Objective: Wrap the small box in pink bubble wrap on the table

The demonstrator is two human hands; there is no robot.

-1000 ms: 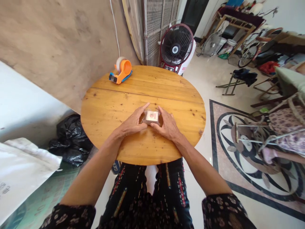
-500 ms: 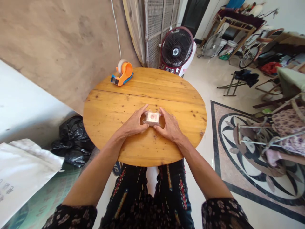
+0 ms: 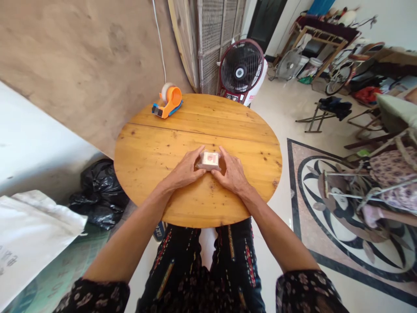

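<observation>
We clamp the packet (image 3: 209,160) between left hand (image 3: 184,173) and right hand (image 3: 232,174), pressing it to the table (image 3: 156,143) so it stays put.

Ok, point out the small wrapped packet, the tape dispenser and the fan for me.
small wrapped packet (image 3: 209,159), head view, its top face.
tape dispenser (image 3: 170,101), head view, orange body.
fan (image 3: 240,71), head view, centre of the grille.

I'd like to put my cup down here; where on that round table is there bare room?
The table is bare along the left between the tape dispenser and the left hand, and along the far right edge by the fan. The middle is crowded: both hands, the right hand too, close round the small packet.
</observation>
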